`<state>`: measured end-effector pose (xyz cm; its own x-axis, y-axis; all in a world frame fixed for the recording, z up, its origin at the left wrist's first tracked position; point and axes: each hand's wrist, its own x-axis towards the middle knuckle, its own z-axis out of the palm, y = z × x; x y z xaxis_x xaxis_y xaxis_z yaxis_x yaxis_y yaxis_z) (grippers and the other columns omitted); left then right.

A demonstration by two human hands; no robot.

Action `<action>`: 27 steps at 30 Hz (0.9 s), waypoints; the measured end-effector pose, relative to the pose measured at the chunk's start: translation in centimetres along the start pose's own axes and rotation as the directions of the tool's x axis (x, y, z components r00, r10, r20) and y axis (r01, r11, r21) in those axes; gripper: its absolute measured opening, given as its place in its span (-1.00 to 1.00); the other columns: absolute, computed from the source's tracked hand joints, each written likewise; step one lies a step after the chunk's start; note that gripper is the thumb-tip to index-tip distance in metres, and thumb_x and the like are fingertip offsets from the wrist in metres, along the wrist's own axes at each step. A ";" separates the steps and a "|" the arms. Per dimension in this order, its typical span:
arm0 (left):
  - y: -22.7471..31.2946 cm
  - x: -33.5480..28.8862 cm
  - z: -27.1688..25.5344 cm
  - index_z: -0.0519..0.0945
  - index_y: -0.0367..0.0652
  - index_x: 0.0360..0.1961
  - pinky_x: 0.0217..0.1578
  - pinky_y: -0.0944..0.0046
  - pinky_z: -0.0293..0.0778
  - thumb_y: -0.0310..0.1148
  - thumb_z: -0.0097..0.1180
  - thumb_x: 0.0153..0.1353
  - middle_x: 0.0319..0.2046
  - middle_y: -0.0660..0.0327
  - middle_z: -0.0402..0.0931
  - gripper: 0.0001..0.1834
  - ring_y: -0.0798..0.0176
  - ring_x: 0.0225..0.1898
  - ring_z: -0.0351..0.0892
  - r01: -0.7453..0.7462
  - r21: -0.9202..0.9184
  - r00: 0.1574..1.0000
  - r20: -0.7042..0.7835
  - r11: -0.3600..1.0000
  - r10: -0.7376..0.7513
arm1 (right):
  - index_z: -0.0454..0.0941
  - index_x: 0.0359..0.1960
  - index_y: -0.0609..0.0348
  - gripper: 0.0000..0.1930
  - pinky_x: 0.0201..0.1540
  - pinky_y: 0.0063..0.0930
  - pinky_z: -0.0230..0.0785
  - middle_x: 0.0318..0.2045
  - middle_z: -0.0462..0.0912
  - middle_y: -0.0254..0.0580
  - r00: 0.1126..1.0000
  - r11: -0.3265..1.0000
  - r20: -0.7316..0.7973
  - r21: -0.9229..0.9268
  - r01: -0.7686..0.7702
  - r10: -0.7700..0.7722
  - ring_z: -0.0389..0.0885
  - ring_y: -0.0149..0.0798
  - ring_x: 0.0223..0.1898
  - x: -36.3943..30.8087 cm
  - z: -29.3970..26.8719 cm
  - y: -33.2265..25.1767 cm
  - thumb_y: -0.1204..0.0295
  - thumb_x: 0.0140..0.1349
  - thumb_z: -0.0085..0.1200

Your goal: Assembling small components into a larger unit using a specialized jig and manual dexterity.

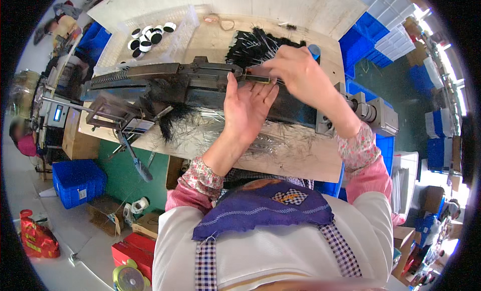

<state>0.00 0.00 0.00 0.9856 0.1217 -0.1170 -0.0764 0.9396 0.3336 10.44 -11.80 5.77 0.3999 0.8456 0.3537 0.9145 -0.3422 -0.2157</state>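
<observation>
My left hand (248,109) is turned palm up at the front of a long dark metal machine (205,76). Its fingers are stretched out beneath a narrow bar (258,78) at the machine's middle, and the thumb points up beside it. Over the right end of that bar, my right hand (296,68) is bent with its fingertips drawn together. What those fingertips hold, if anything, is too small and blurred to name. Just behind the hands lies a pile of black bristles (245,51) with pale thin strands among them.
A clear plastic basket (192,21) holds several white round pieces with black tops (156,38). Loose bristles litter the wooden tabletop (300,158). A metal frame (112,110) juts out front left; a grey motor (381,116) is at the right. Blue crates (79,183) stand around.
</observation>
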 end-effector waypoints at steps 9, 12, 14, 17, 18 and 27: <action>-0.5 -1.8 0.7 0.35 -0.38 -0.13 0.28 0.05 0.12 0.17 -0.36 0.35 -0.02 -0.05 0.38 -0.32 -0.01 0.14 0.32 -0.091 -0.019 0.993 -0.080 0.996 0.089 | 0.40 -0.16 0.23 -0.77 -0.43 -0.05 0.45 -0.55 0.59 0.06 0.968 0.981 -0.176 0.105 -0.164 0.180 0.61 0.10 -0.49 -0.7 -3.2 -2.9 0.49 0.13 -0.04; -0.1 -1.4 0.1 0.38 -0.36 -0.16 0.26 0.07 0.12 0.15 -0.37 0.36 -0.01 -0.04 0.40 -0.35 0.00 0.16 0.31 -0.069 -0.084 0.998 0.004 0.994 0.070 | 0.40 -0.21 0.37 -0.76 -0.50 -0.11 0.47 -0.64 0.57 0.08 0.991 0.979 0.016 -0.154 -0.130 0.134 0.62 0.10 -0.54 -1.1 -1.2 -3.6 0.54 0.05 -0.04; -0.1 -1.5 0.3 0.37 -0.32 -0.12 0.24 0.10 0.13 0.15 -0.35 0.36 -0.08 0.06 0.42 -0.37 0.08 0.11 0.33 -0.044 -0.026 0.999 -0.032 0.999 0.043 | 0.41 -0.26 0.39 -0.77 -0.52 -0.16 0.47 -0.63 0.58 0.07 0.990 0.976 0.070 -0.191 -0.105 0.120 0.63 0.06 -0.54 -0.9 -0.8 -4.2 0.52 0.03 -0.01; 0.6 -1.8 1.0 0.38 -0.27 -0.09 0.20 0.14 0.15 0.11 -0.33 0.37 -0.15 0.13 0.45 -0.42 0.14 0.06 0.37 -0.001 0.038 0.996 -0.085 0.999 0.004 | 0.46 -0.41 0.41 -0.80 -0.57 -0.27 0.48 -0.63 0.60 0.01 0.992 0.975 0.107 -0.220 -0.042 0.067 0.67 -0.05 -0.53 -0.6 0.1 -4.6 0.48 -0.03 0.05; 0.7 -1.8 1.8 0.38 -0.27 -0.10 0.20 0.14 0.15 0.10 -0.32 0.38 -0.14 0.11 0.45 -0.44 0.13 0.06 0.37 -0.004 0.051 0.994 -0.111 0.999 0.009 | 0.44 -0.33 0.41 -0.77 -0.58 -0.28 0.45 -0.65 0.58 0.00 0.997 0.966 0.077 -0.258 0.022 -0.002 0.65 -0.04 -0.55 -0.6 0.3 -4.4 0.49 -0.02 0.05; -0.5 -1.0 0.3 0.40 -0.29 -0.01 0.22 0.08 0.16 -0.11 -0.29 0.39 0.03 0.04 0.42 -0.55 0.07 0.14 0.35 -0.052 0.183 0.973 -0.211 0.982 0.091 | 0.34 -0.13 0.29 -0.72 -0.46 -0.21 0.49 -0.47 0.59 0.00 0.998 0.995 0.007 -0.082 -0.064 0.064 0.63 0.02 -0.41 -4.0 0.9 -3.8 0.51 0.09 -0.02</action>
<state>-0.87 -0.71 0.24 0.9207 0.2712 -0.2808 -0.0986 0.8575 0.5050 5.31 -13.51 4.33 0.4576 0.8246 0.3326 0.8891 -0.4278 -0.1626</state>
